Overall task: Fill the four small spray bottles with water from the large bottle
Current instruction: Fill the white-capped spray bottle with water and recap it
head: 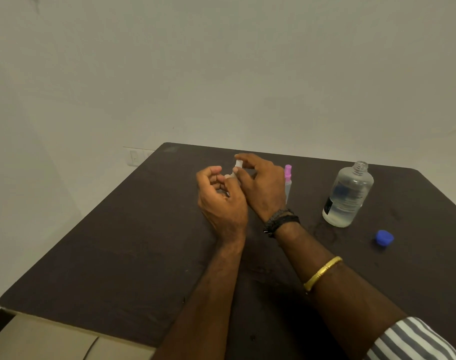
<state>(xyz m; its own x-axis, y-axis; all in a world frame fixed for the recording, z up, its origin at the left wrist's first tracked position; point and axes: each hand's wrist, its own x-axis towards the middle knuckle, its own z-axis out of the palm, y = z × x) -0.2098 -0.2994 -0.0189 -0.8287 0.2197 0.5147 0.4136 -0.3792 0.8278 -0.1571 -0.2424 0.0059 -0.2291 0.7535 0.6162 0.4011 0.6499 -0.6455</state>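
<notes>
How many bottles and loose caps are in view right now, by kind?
Small spray bottles: 2, the pink-topped spray bottle standing, the white-topped spray bottle held between left hand and right hand
Large bottle: 1, uncapped
Blue cap: 1, loose on the table
Total: 4

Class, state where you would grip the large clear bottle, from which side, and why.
Grip the large bottle round its wide mid-body, coming from the side facing the right hand. It stands upright and uncapped, so a level side grasp should avoid spilling.
</notes>
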